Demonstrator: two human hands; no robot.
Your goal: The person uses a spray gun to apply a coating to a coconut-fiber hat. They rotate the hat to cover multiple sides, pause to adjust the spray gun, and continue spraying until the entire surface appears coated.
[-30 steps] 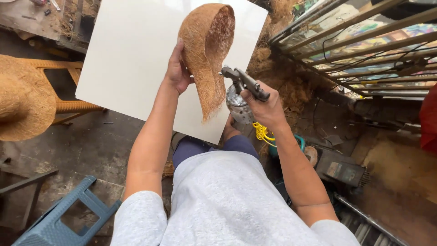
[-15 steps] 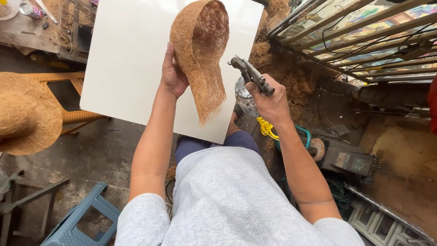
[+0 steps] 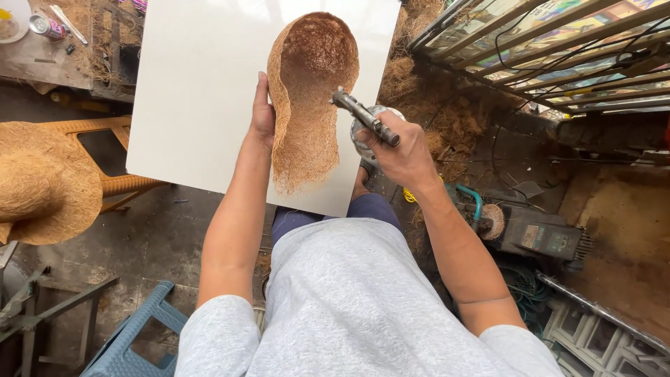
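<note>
Shell (image 3: 307, 105) clamped in my left grip (image 3: 262, 119); right grip (image 3: 398, 150) clamped on tool (image 3: 364, 117) at shell's 3 o'clock; bottom edge remains ragged.

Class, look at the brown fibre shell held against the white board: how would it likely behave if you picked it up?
The fibre shell probably feels light: the left hand steadies it by one edge alone. It seems fairly stiff, keeping its hollow bowl shape unsupported. Its frayed lower rim suggests it may shed fibres and crush if squeezed.
</note>
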